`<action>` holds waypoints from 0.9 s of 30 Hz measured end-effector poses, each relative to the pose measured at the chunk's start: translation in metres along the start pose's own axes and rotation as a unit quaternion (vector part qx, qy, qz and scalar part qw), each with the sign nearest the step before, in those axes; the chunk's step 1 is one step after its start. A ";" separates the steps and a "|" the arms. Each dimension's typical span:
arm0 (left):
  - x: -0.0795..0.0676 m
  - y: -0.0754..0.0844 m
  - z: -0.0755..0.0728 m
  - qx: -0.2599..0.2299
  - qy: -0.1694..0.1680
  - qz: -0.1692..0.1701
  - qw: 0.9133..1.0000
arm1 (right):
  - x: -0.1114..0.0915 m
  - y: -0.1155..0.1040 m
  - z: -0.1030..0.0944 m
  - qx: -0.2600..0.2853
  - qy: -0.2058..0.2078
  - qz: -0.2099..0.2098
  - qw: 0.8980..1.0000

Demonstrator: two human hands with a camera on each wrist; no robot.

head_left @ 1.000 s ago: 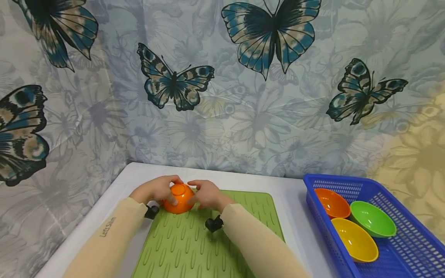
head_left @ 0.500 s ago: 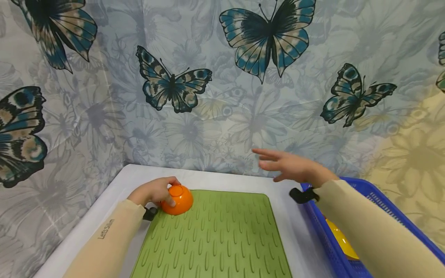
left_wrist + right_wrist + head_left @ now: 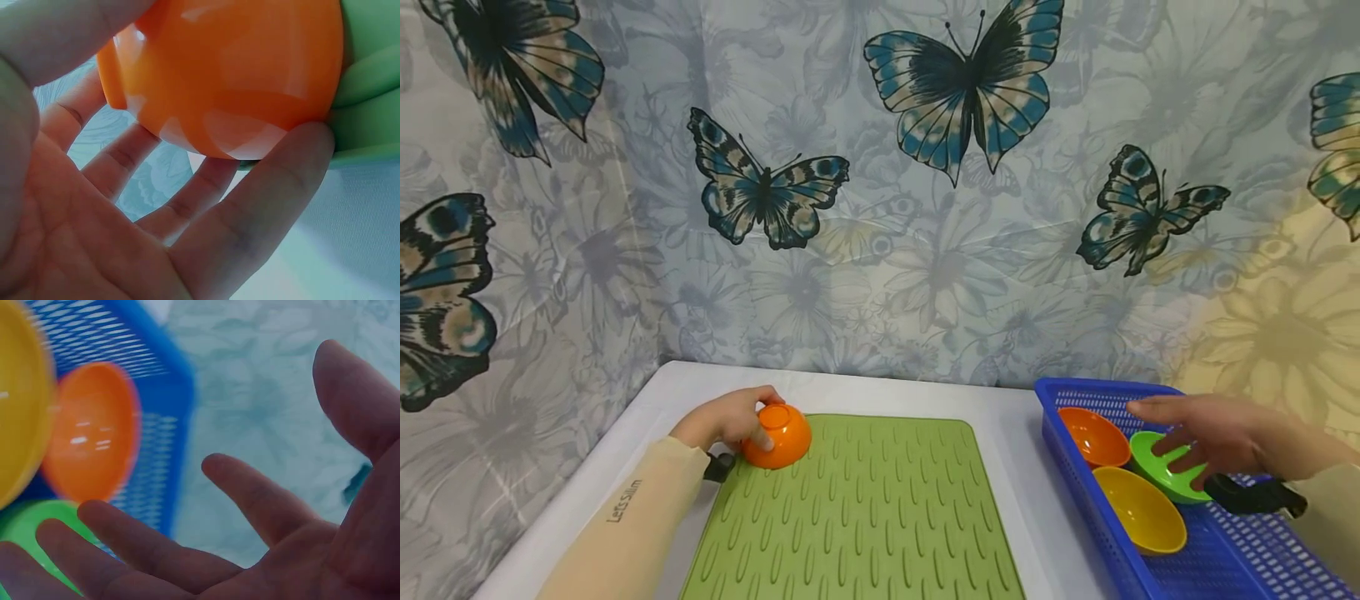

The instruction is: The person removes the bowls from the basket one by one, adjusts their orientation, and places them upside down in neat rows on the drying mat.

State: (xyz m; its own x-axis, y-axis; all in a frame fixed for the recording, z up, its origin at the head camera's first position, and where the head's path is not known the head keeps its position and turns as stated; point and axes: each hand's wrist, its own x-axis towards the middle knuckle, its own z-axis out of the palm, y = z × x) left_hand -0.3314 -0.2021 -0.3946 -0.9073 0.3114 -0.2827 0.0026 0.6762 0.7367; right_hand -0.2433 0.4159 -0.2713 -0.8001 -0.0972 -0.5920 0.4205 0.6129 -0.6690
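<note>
An orange bowl (image 3: 784, 437) stands upside down at the far left corner of the green mat (image 3: 880, 500). My left hand (image 3: 730, 417) holds it from its left side, thumb on the near wall and fingers behind. In the left wrist view the fingers curve along the bowl's glossy side (image 3: 231, 69). Over the blue basket (image 3: 1075, 492), my right hand (image 3: 1225, 433) hovers with spread fingers and nothing in them. Below that hand is a green bowl (image 3: 1157, 467), partly hidden by it. A second orange bowl (image 3: 1093, 437) and a yellow bowl (image 3: 1142, 510) lie beside the green one.
The mat lies on a white-covered table (image 3: 1000, 408), with the basket at its right side. Behind the table hangs a butterfly-patterned cloth (image 3: 910, 292). The basket's raised rim (image 3: 181, 381) shows in the right wrist view.
My right hand has left the upside-down orange bowl and swung right, over the basket. The left hand keeps its hold on the bowl. The head view has turned slightly right.
</note>
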 end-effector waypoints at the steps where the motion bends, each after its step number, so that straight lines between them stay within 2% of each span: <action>1: 0.000 0.000 0.000 0.003 0.001 0.001 1.000 | 0.001 0.011 0.000 0.013 -0.002 0.006 1.000; 5: 0.001 0.000 -0.002 0.006 -0.001 0.005 1.000 | 0.003 0.045 0.004 0.062 -0.004 0.020 0.998; 8: 0.001 0.000 -0.003 0.003 -0.003 0.003 1.000 | 0.006 0.059 0.008 0.083 -0.006 0.022 0.996; 10: 0.001 -0.001 -0.002 0.001 -0.003 -0.001 1.000 | 0.007 0.066 0.010 0.092 -0.025 0.012 0.995; 15: 0.001 -0.001 -0.001 0.002 -0.001 0.000 1.000 | 0.011 0.076 0.016 0.104 -0.051 -0.012 0.993; 17: 0.002 -0.001 0.000 0.001 -0.002 0.000 1.000 | 0.012 0.077 0.018 0.106 -0.042 -0.011 0.993; 22: 0.002 -0.003 0.000 -0.003 -0.001 -0.003 1.000 | 0.010 0.073 0.015 0.084 0.000 0.032 0.996; 27: 0.001 -0.003 0.000 -0.007 0.002 -0.001 1.000 | 0.002 0.078 -0.001 0.062 0.012 0.053 0.997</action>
State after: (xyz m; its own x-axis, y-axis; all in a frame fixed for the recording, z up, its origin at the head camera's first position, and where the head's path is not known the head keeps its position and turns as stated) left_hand -0.3319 -0.2037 -0.3974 -0.9092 0.3063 -0.2819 -0.0060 0.6675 0.7446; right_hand -0.2128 0.4646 -0.3245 -0.7572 -0.0176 -0.6529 0.5518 0.5178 -0.6538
